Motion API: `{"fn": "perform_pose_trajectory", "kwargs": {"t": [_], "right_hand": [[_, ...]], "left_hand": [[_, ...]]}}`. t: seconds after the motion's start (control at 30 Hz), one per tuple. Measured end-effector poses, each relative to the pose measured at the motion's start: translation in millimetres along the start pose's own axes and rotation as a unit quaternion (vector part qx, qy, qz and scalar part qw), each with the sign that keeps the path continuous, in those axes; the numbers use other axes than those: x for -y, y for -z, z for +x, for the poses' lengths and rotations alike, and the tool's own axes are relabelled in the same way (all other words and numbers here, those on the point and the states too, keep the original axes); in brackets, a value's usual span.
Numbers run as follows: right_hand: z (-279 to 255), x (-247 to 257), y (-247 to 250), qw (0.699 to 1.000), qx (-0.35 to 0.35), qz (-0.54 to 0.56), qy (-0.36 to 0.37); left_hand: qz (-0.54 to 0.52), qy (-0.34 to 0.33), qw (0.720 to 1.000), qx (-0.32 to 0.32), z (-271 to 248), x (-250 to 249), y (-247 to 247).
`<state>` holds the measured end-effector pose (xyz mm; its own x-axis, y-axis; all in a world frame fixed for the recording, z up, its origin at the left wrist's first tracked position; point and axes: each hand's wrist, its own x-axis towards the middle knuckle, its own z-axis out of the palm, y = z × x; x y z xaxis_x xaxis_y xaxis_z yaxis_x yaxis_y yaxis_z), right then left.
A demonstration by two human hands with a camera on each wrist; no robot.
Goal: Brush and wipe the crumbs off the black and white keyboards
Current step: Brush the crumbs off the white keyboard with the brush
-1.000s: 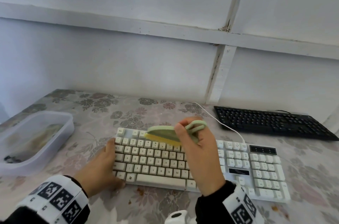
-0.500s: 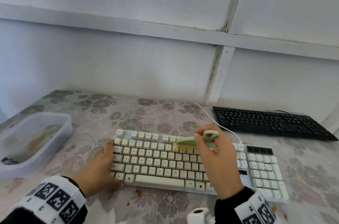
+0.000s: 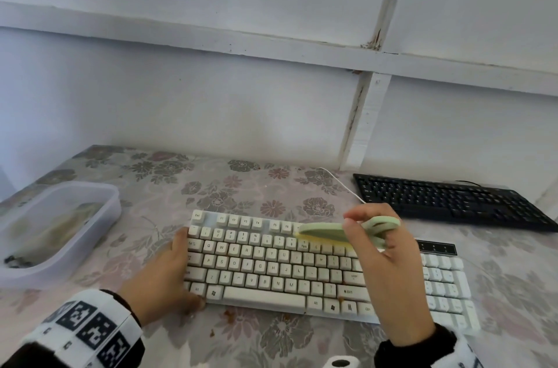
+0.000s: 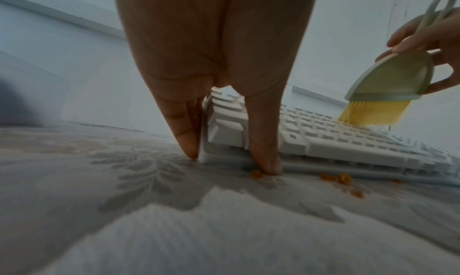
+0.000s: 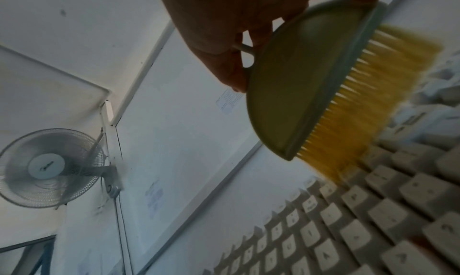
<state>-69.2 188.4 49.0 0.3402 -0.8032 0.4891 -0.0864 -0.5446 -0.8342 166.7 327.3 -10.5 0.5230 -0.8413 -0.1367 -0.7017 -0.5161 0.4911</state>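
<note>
The white keyboard lies in front of me on the flowered tablecloth. My right hand pinches the loop handle of a green brush with yellow bristles, which hangs over the number row, right of middle. The right wrist view shows the brush with its bristles just above the keys. My left hand braces the keyboard's front left corner, its straight fingers pointing down beside the keyboard's end. Brown crumbs sit on the lower right keys. The black keyboard lies at the back right.
A clear plastic tub stands at the left edge of the table. Orange-brown crumbs lie on the cloth along the keyboard's front edge. A white cable runs back from the white keyboard toward the wall.
My right hand has swept the brush rightward along the upper key rows, from the left-middle to right of middle. The left hand has stayed at the keyboard's left corner.
</note>
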Motion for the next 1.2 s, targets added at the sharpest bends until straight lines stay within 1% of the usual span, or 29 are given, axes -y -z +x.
{"fn": "perform_pose_trajectory", "kwargs": {"t": [0.07,0.1,0.17,0.2,0.23,0.33,0.37,0.4,0.47,0.57,0.6,0.7,0.77,0.87,0.93,0.97,1.03,1.1,1.13,1.2], "right_hand": [[0,-3,2,1.0,0.016,0.016,-0.012],[0,-6,2,1.0,0.012,-0.01,-0.002],[0,-12,4,0.991,-0.017,-0.124,0.037],[1,-12,6,0.986,-0.031,-0.158,0.05],[2,-12,8,0.986,-0.035,-0.153,0.052],[6,-6,13,1.0,-0.001,-0.007,0.03],[7,-7,15,0.999,0.011,0.02,0.023],[7,-10,16,0.999,0.022,0.025,0.017],[7,-19,16,0.999,0.031,-0.004,0.005],[9,-27,21,0.997,0.003,-0.074,0.018],[9,-26,22,0.997,-0.001,-0.077,0.023],[9,-18,24,0.999,0.024,-0.022,0.014],[11,-22,27,0.999,0.029,-0.039,0.01],[15,-28,37,0.991,-0.021,-0.132,0.018],[19,-25,44,0.986,-0.054,-0.158,0.023],[20,-22,46,0.987,-0.057,-0.148,0.028],[20,-15,50,0.995,-0.045,-0.082,0.031],[20,-13,50,1.0,-0.024,-0.011,0.012],[19,-16,50,1.0,-0.015,-0.001,0.001],[20,-26,51,1.0,-0.013,-0.024,-0.004]], "left_hand": [[-0.005,-0.001,1.0,-0.001,1,1,-1],[-0.009,-0.002,1.0,-0.001,2,2,-1],[-0.014,-0.003,1.0,0.002,2,4,-2],[-0.014,-0.004,1.0,0.004,3,4,-3],[-0.014,-0.006,1.0,0.002,3,5,-3],[-0.004,-0.008,1.0,-0.003,5,9,-5],[-0.003,-0.009,1.0,-0.005,5,10,-5],[-0.003,-0.008,1.0,-0.006,6,10,-6],[-0.007,-0.01,1.0,-0.005,6,10,-7],[-0.018,-0.015,1.0,-0.006,8,12,-7],[-0.019,-0.015,1.0,-0.006,8,13,-7],[-0.024,-0.015,1.0,-0.007,8,14,-7],[-0.03,-0.014,0.999,-0.004,8,14,-7],[-0.026,-0.011,1.0,-0.003,8,14,-7],[-0.022,-0.011,1.0,-0.005,8,14,-7],[-0.024,-0.013,1.0,-0.007,8,14,-7],[-0.031,-0.019,0.999,-0.009,8,14,-7],[-0.03,-0.019,0.999,-0.01,7,13,-7],[-0.028,-0.017,0.999,-0.01,7,13,-7],[-0.025,-0.015,1.0,-0.012,7,12,-7]]}}
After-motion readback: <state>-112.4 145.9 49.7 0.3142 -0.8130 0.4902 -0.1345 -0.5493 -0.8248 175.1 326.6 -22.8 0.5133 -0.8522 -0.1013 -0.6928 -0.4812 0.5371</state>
